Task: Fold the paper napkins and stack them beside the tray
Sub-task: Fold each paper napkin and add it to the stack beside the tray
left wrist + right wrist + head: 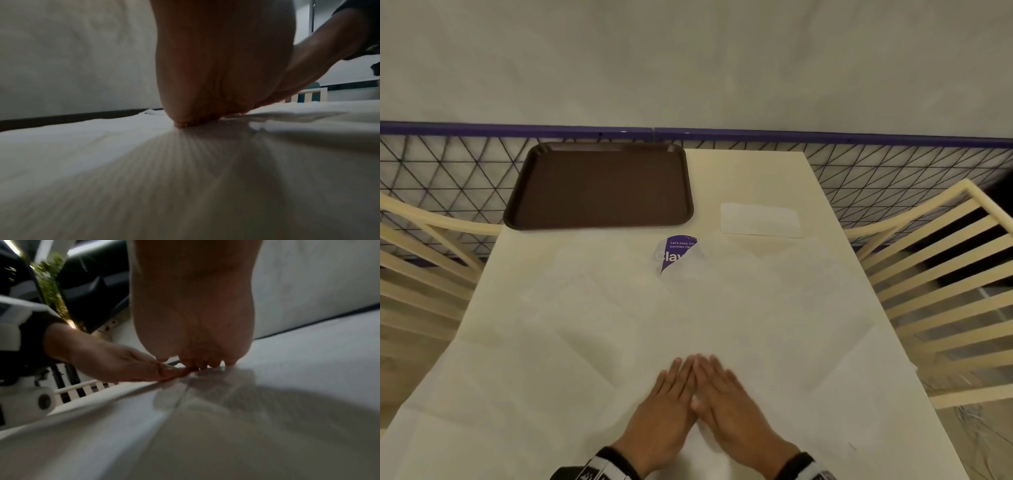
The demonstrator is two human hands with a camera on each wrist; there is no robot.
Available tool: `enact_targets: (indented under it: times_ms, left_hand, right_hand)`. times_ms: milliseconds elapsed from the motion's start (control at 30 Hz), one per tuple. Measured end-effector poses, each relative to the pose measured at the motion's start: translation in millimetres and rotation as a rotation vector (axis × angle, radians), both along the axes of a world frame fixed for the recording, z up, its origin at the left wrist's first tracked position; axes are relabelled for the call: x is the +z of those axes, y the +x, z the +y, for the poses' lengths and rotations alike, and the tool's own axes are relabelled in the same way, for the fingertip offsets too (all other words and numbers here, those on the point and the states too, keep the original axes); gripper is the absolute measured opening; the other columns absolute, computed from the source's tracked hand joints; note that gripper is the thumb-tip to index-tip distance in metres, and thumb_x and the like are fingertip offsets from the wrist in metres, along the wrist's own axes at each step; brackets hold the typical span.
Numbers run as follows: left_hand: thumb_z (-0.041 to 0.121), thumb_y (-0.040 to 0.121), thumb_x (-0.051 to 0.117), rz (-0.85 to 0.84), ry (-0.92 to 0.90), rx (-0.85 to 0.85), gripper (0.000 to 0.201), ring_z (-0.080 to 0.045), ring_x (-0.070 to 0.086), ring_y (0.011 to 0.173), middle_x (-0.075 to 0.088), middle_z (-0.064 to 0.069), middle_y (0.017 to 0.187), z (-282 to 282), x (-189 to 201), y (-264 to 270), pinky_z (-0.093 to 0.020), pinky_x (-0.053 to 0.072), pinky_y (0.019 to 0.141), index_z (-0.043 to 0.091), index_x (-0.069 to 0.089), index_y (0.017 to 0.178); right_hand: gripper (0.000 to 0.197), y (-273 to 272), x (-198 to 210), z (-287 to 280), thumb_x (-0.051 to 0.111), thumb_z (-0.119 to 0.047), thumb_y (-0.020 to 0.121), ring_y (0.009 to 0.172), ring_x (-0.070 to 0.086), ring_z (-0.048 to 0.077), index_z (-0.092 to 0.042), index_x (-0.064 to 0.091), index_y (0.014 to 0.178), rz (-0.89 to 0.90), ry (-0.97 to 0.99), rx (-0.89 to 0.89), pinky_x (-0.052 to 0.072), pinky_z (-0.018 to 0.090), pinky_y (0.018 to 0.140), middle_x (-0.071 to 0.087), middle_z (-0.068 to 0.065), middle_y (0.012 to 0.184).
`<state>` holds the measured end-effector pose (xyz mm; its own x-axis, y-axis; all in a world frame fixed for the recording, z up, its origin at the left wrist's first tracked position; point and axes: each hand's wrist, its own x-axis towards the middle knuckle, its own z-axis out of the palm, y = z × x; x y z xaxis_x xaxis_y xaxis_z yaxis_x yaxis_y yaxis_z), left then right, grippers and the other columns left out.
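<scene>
Table [750, 171]: napkin [585, 359] flat under both hands [697, 404].

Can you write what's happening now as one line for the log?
left hand: flat on napkin | right hand: flat, same napkin | folded napkin: beside tray | step: pressing

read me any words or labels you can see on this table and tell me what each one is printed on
"Let's keep our pantries clea" on the round purple sticker on the cream table; a white paper napkin covers the end of the line.
"Clay" in large white letters on the same sticker, also cut off by the napkin.
The brown plastic tray carries no text.
The markings on the wrist bands are too partial to read.
</scene>
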<state>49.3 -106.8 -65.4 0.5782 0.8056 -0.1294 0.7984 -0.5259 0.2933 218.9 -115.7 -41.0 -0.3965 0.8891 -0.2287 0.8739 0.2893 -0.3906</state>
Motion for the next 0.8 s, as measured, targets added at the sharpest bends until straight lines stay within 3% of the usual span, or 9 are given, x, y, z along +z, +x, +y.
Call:
enact_targets:
  times_ms: [133, 333, 433, 500, 533, 600, 633, 733, 800]
  left_hand:
    - [0.047, 0.098, 0.007, 0.086, -0.052, 0.019, 0.065, -0.019, -0.005, 0.145, -0.007, -0.010, 0.157, 2, -5, -10, -0.028, 0.003, 0.112, 0.006, 0.000, 0.148]
    - [0.045, 0.099, 0.001, 0.176, -0.061, 0.107, 0.063, -0.018, -0.008, 0.145, -0.005, -0.008, 0.158, -2, -4, -50, -0.030, 0.000, 0.113, 0.004, 0.003, 0.148]
    - [0.041, 0.101, 0.004, 0.214, 0.055, 0.130, 0.068, -0.026, 0.002, 0.145, 0.024, -0.015, 0.151, 4, 12, -40, -0.033, -0.006, 0.116, -0.006, 0.037, 0.135]
    - [0.040, 0.100, 0.030, 0.242, 0.006, 0.102, 0.056, -0.026, 0.012, 0.143, 0.023, -0.013, 0.149, 23, 32, -24, -0.037, 0.000, 0.117, -0.005, 0.059, 0.118]
    - [0.041, 0.088, 0.058, 0.249, 0.014, 0.103, 0.044, -0.023, 0.025, 0.138, 0.033, -0.013, 0.145, 38, 38, -17, -0.040, 0.018, 0.115, 0.001, 0.067, 0.104]
    - [0.039, 0.041, 0.092, 0.231, 0.041, 0.079, 0.047, -0.020, 0.061, 0.111, 0.068, -0.008, 0.112, 68, 51, 0, -0.042, 0.047, 0.092, 0.014, 0.073, 0.076]
    - [0.038, 0.033, 0.094, 0.218, 0.049, 0.062, 0.058, -0.020, 0.066, 0.104, 0.070, -0.004, 0.106, 79, 49, 5, -0.041, 0.047, 0.092, 0.016, 0.073, 0.083]
    - [0.033, 0.068, 0.079, 0.107, -0.123, 0.122, 0.077, -0.019, 0.039, 0.129, 0.042, 0.003, 0.140, 107, 50, 16, -0.037, 0.032, 0.108, 0.020, 0.043, 0.135]
    - [0.039, 0.070, 0.075, 0.182, -0.131, 0.128, 0.083, -0.020, 0.035, 0.126, 0.039, 0.005, 0.137, 118, 52, 20, -0.036, 0.033, 0.101, 0.024, 0.032, 0.139]
  right_hand:
    - [0.061, 12, -18, -6, 0.016, -0.056, 0.097, 0.136, 0.027, 0.008, -0.021, 0.008, 0.146, -0.155, -0.117, -0.034, 0.006, 0.029, 0.110, 0.036, -0.010, 0.147]
    - [0.057, 58, -23, -9, 0.013, -0.051, 0.098, 0.144, -0.004, 0.009, -0.022, 0.007, 0.148, -0.232, 0.064, -0.149, 0.004, 0.027, 0.109, -0.003, -0.005, 0.157]
    - [0.059, 59, -23, -10, 0.015, -0.052, 0.098, 0.145, -0.005, 0.011, -0.021, 0.009, 0.148, -0.301, 0.051, -0.149, 0.005, 0.028, 0.109, -0.003, -0.003, 0.158]
    - [0.061, 59, -25, -10, 0.016, -0.053, 0.097, 0.145, -0.005, 0.012, -0.020, 0.010, 0.148, -0.324, 0.074, -0.143, 0.005, 0.028, 0.109, -0.002, -0.002, 0.157]
    - [0.062, 60, -25, -10, 0.016, -0.054, 0.097, 0.145, -0.004, 0.012, -0.019, 0.010, 0.147, -0.340, 0.089, -0.140, 0.005, 0.028, 0.109, -0.001, -0.002, 0.157]
    - [0.063, 60, -25, -10, 0.017, -0.056, 0.096, 0.144, -0.004, 0.011, -0.019, 0.010, 0.148, -0.364, 0.068, -0.135, 0.005, 0.028, 0.109, -0.002, -0.002, 0.157]
    - [0.064, 61, -25, -9, 0.016, -0.056, 0.096, 0.144, -0.004, 0.011, -0.019, 0.009, 0.148, -0.372, 0.066, -0.135, 0.005, 0.028, 0.109, -0.002, -0.002, 0.157]
    - [0.065, 61, -27, -8, 0.012, -0.056, 0.095, 0.144, -0.006, 0.012, -0.018, 0.007, 0.148, -0.355, 0.072, -0.136, 0.002, 0.030, 0.109, -0.005, -0.001, 0.157]
    - [0.066, 61, -28, -7, 0.010, -0.056, 0.095, 0.145, -0.007, 0.012, -0.018, 0.006, 0.148, -0.352, 0.073, -0.136, 0.000, 0.030, 0.111, -0.005, 0.000, 0.157]
